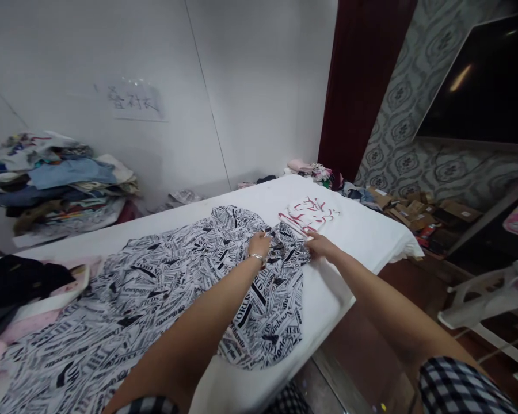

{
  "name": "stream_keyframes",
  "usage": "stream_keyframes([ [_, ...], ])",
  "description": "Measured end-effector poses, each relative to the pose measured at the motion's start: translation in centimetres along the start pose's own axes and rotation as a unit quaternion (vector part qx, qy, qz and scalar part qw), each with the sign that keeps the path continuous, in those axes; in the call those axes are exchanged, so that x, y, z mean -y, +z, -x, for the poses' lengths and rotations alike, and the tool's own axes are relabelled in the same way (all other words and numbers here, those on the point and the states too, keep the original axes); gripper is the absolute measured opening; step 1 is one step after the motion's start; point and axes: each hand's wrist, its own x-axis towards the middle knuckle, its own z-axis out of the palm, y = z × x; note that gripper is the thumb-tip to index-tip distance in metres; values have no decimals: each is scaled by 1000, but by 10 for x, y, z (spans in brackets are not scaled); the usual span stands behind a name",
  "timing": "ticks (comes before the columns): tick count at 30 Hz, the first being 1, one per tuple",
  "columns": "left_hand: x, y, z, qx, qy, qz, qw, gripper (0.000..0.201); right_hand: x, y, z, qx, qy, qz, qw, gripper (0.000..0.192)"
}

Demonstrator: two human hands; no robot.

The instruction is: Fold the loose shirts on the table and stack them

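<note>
A black-and-white newspaper-print shirt (164, 282) lies spread over the white table, its collar end toward the right. My left hand (259, 246), with a bracelet at the wrist, is closed on the cloth beside the collar. At the collar's right tip, my right hand (318, 246) pinches the edge of the fabric. One sleeve hangs toward the table's front edge between my arms. Just beyond my right hand lies a folded white garment with red markings (308, 215). My left forearm hides part of the shirt.
Piled clothes (69, 184) stand at the back left, and dark clothing (21, 284) lies at the left. More garments (313, 171) sit past the far end of the white table (362, 236). Cardboard boxes (418, 207) and a white plastic chair (492, 305) are on the right.
</note>
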Motion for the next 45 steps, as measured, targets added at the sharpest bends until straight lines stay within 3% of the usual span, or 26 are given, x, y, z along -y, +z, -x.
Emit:
stream_keyframes([
  [3,-16,3,-18,-3,73,-64,995,26,13,-2,-7,-95,-107,195,970,34],
  [6,-27,16,-28,-2,120,-118,986,34,21,5,-17,-80,-105,242,961,28],
  [9,-31,32,-34,-3,130,-158,979,38,22,16,-29,-69,-77,221,970,19],
  [13,-36,36,-51,0,113,-185,976,19,22,26,-45,-50,-94,171,980,7],
  [15,-42,28,-65,-14,108,-181,978,16,25,29,-53,-39,-108,126,985,6],
  [19,-55,2,-91,-59,98,-156,981,25,34,27,-65,-44,-114,41,992,30],
  [22,-57,-9,-101,-75,97,-144,982,25,35,22,-67,-66,-95,24,993,32],
  [25,-52,-8,-101,-79,102,-134,983,23,32,22,-60,-59,-62,39,996,34],
  [31,-51,-3,-99,-83,100,-107,986,22,32,38,-42,85,-1,56,995,17],
  [34,-59,-2,-100,-91,101,-90,987,24,38,35,-42,80,-6,12,997,7],
  [37,-66,-2,-102,-100,103,-73,987,27,43,30,-44,55,5,-13,998,17],
  [40,-70,0,-102,-104,104,-61,987,27,44,34,-44,126,68,-42,989,31],
  [42,-70,0,-102,-104,103,-55,988,25,43,40,-44,156,81,-69,982,25],
  [45,-72,0,-103,-105,101,-45,988,24,43,39,-50,89,39,-105,990,8],
])
